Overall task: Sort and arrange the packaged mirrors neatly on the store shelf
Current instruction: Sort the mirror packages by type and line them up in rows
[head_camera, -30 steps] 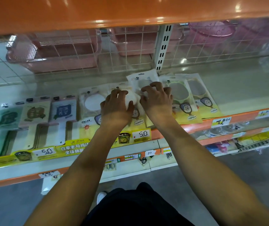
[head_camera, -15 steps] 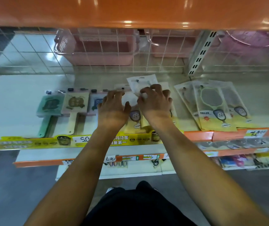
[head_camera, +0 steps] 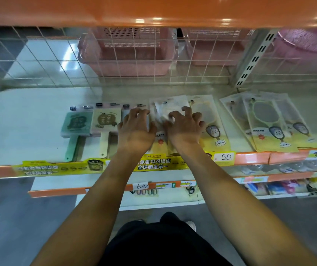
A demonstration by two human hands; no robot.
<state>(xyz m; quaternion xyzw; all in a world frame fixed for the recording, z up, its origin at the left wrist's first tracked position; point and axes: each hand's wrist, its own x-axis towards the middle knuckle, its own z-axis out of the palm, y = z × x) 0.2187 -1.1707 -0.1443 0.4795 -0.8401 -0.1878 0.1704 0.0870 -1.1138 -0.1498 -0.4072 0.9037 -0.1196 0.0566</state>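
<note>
A loose stack of packaged mirrors (head_camera: 165,112) is pressed on the shelf (head_camera: 29,116) directly beneath both hands, long axis running near to far. The left hand (head_camera: 136,129) is laid with curled fingers on its left edge; the right hand (head_camera: 184,127) is clawed over the top packet. The grip underneath is hidden.
</note>
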